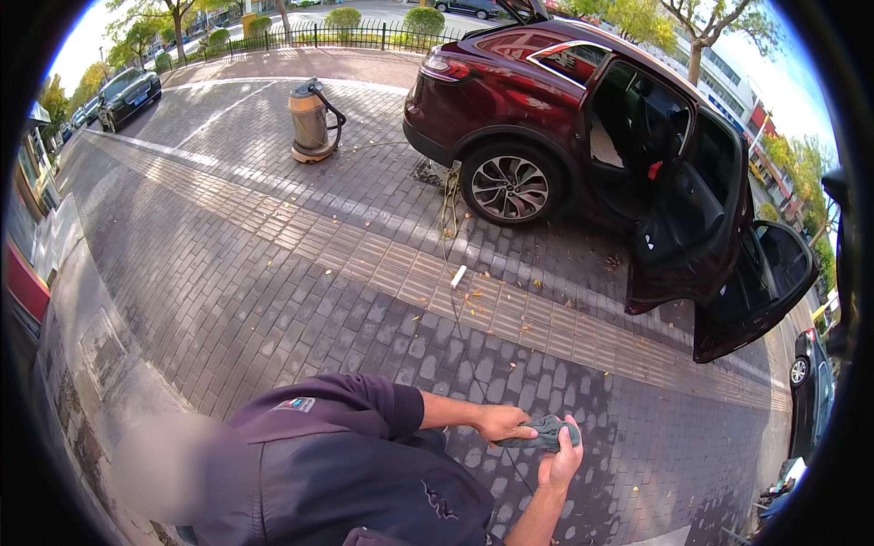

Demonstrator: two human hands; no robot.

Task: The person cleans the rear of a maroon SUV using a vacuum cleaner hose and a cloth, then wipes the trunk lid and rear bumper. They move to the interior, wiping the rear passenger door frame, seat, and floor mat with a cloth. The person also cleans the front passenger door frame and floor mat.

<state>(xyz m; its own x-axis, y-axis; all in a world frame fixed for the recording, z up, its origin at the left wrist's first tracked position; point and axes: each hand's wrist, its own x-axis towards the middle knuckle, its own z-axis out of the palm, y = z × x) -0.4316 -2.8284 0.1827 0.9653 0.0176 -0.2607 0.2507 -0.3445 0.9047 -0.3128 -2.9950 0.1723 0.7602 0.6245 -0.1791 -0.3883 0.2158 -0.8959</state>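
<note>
My left hand (504,423) grips one end of a bunched grey-green cloth (544,433), its thumb lying along the top. Around the other end are the fingers of my right hand (561,458), which comes up from the bottom of the view. The cloth looks twisted or folded between the two hands, held above the paving. Dark clothing (369,478) fills the lower left, with one sleeve pushed up to the elbow. A blurred patch covers part of that area. A thin cable (457,327) runs over the paving and passes behind the hands.
A dark red SUV (526,102) stands ahead with two side doors (689,198) and its tailgate open. Left of it is a canister vacuum cleaner (311,123). A coiled cable (449,201) lies by the rear wheel, near a small white block (458,276) on the paving.
</note>
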